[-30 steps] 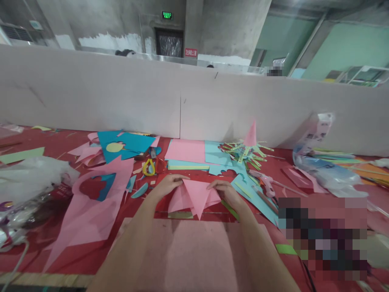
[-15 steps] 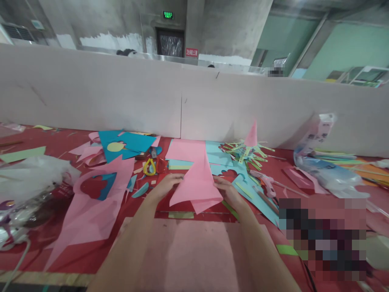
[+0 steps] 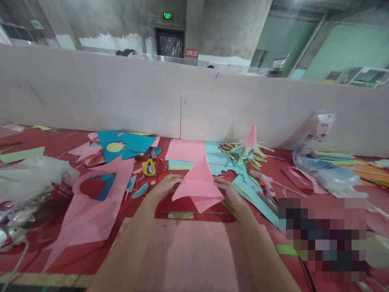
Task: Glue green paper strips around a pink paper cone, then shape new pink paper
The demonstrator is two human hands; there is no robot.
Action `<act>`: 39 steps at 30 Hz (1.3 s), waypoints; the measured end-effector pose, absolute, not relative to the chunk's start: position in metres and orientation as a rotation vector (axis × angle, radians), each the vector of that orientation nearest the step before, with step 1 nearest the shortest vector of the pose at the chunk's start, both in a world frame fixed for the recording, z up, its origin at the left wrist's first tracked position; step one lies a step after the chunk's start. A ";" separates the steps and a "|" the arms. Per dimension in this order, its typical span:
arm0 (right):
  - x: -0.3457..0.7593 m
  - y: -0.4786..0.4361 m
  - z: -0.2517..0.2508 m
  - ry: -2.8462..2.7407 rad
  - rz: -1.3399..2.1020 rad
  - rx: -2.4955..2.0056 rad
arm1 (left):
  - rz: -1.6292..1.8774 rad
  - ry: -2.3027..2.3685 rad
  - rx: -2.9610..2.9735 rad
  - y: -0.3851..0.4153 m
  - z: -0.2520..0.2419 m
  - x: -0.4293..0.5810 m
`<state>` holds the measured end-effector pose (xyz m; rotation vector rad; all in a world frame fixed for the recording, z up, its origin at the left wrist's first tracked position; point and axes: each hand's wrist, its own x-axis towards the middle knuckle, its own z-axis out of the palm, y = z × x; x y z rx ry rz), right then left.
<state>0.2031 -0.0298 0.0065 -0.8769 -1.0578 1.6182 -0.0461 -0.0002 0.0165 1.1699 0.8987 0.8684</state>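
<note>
A pink paper cone [image 3: 200, 182] with a pointed top and uneven lower corners is held upright between my two hands. My left hand [image 3: 170, 187] grips its left side, fingers bent around behind the edge. On the right side, my right hand [image 3: 227, 190] holds the paper with its fingertips at the edge. Behind the cone lies a flat pink sheet [image 3: 185, 150]. A smaller pink cone [image 3: 251, 135] stands on a bunch of green strips [image 3: 258, 153] at the back right.
Yellow-handled scissors [image 3: 149, 167] lie left of my hands. A pink glue gun [image 3: 266, 184] is on the right. Cut pink paper [image 3: 91, 219] and a plastic bag [image 3: 33, 174] are at left; a white partition [image 3: 121, 93] stands behind the table.
The cone has turned slightly between my hands, its lower front corner shifting a little to the right. Both hands stay at its sides.
</note>
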 end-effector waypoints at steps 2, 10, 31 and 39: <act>0.203 -0.030 0.007 -1.055 1.620 -0.875 | 0.877 0.921 1.166 0.001 0.015 -0.045; 0.203 -0.028 0.007 -1.087 1.600 -0.905 | 0.826 0.924 1.163 0.001 0.011 -0.046; 0.204 -0.028 0.006 -1.072 1.499 -0.988 | 0.980 0.945 1.134 0.002 0.016 -0.041; 0.204 -0.027 0.000 -1.143 1.405 -1.020 | 0.885 0.894 1.222 0.000 0.014 -0.045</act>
